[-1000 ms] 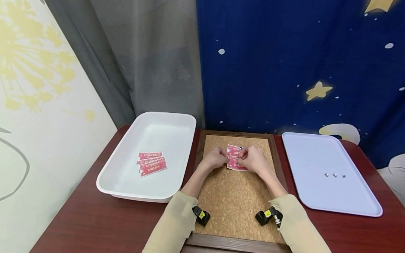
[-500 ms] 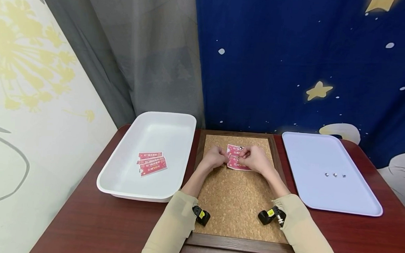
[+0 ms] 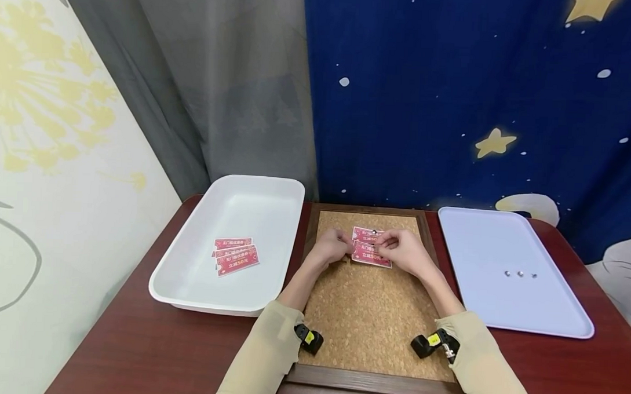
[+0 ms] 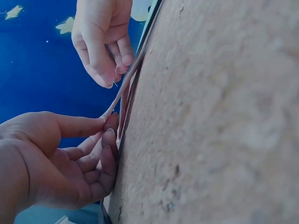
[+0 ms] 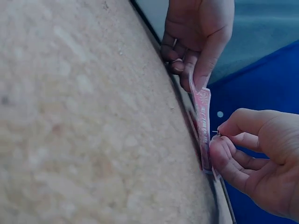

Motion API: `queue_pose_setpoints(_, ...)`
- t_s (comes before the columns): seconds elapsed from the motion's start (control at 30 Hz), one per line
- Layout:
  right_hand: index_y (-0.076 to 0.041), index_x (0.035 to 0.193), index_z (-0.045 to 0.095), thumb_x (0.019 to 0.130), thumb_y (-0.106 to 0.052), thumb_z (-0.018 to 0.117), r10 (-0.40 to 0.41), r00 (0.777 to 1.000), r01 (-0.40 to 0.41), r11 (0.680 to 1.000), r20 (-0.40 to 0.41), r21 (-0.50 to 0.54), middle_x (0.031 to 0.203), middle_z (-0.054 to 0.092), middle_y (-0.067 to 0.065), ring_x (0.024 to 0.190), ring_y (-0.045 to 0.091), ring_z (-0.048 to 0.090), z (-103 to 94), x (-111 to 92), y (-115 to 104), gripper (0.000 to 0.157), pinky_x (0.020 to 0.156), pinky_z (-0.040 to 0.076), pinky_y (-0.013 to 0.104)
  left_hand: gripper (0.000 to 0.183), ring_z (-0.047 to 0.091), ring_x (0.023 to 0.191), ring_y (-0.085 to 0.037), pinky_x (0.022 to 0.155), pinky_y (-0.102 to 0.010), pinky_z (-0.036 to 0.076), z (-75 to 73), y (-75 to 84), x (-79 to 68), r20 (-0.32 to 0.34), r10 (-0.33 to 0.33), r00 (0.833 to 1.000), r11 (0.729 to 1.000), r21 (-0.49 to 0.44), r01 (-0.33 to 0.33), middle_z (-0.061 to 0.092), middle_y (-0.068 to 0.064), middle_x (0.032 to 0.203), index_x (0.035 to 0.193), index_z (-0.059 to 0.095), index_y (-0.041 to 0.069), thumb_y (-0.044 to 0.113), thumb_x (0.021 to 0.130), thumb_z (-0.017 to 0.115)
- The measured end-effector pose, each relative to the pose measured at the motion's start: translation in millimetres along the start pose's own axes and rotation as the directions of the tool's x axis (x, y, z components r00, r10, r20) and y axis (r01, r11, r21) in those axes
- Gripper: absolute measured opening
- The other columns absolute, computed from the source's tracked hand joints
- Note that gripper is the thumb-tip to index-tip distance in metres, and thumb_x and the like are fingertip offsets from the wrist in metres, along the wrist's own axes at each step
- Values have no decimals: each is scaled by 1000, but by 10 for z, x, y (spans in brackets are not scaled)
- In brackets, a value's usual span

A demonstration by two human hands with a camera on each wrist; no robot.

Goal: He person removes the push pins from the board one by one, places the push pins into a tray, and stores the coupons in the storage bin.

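My left hand [image 3: 330, 245] pinches the left edge of a red-and-white coupon [image 3: 369, 256] between thumb and fingers. The coupon lies over the upper part of the cork board [image 3: 373, 326], tilted away from the cork at the held end in the wrist views. Just above it is a second coupon [image 3: 363, 234] with a small metal thumbtack [image 3: 374, 232] at its top edge. My right hand [image 3: 404, 252], by the lower coupon's right part, pinches another thumbtack [image 5: 217, 134] between thumb and forefinger. Its needle points toward the coupon's face.
Left of the board stands a white tub [image 3: 185, 268] with several overlapping coupons [image 3: 237, 258] in it. At the right, a pale lavender tray [image 3: 501, 244] bears 3 thumbtacks [image 3: 520, 274]. A brown wooden frame [image 3: 382, 385] edges the board on the dark red table [image 3: 148, 353].
My right hand has shifted slightly right, uncovering more of both coupons. My left hand keeps its pinch at the lower coupon's left edge.
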State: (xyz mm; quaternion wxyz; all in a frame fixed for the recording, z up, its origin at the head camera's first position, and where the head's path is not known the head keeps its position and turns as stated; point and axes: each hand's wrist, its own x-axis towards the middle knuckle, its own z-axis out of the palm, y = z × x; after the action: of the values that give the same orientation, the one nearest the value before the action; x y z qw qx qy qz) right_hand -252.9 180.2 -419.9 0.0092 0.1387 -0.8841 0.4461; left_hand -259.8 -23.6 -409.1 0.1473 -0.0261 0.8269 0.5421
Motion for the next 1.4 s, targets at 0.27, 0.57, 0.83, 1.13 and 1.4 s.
queue_pose_setpoints(0.27, -3, 95, 74, 86, -5, 72, -5, 997, 3, 1000, -77, -28, 87, 73, 6, 78, 16, 67, -104, -96, -73, 9, 67, 52, 23, 4, 62, 70, -22, 64, -32, 52, -132, -1, -96, -15, 48, 999, 999, -4, -48, 61, -10, 88, 93, 68, -2, 1, 90, 69)
queue_pose_setpoints(0.57, 2, 96, 71, 89, -2, 70, -48, 987, 53, 998, -151, 31, 89, 72, 12, 77, 12, 65, -280, -211, -81, 8, 68, 52, 17, 6, 67, 74, -30, 50, -26, 39, -319, 80, -243, -32, 113, 993, 994, 15, -113, 69, -14, 77, 95, 69, 1, 6, 92, 67)
queue_pose_setpoints(0.83, 2, 98, 70, 93, -6, 70, -43, 978, 55, 997, -203, 55, 90, 71, 14, 76, 5, 66, -452, -376, -43, 9, 66, 52, 16, 7, 66, 74, -28, 77, -47, 55, -554, 65, -387, -33, 180, 983, 981, -73, -182, 66, -8, 75, 99, 66, -3, 3, 96, 64)
queue_pose_setpoints(1.13, 5, 104, 69, 97, -10, 68, -28, 976, 47, 995, -218, 86, 93, 70, 24, 72, 10, 71, -705, -562, 21, 17, 67, 58, 27, 10, 63, 74, -25, 78, -46, 52, -864, 14, -548, -66, 196, 978, 976, -82, -201, 66, -9, 79, 101, 65, -3, 6, 97, 64)
queue_pose_setpoints(1.4, 4, 108, 69, 98, -16, 68, -4, 970, 14, 999, -242, 37, 91, 73, 13, 74, 5, 70, -917, -686, 121, 22, 68, 55, 20, 16, 63, 75, -21, 73, -33, 51, -1171, -122, -630, -104, 180, 978, 981, -48, -186, 68, -9, 83, 108, 65, -4, 10, 98, 64)
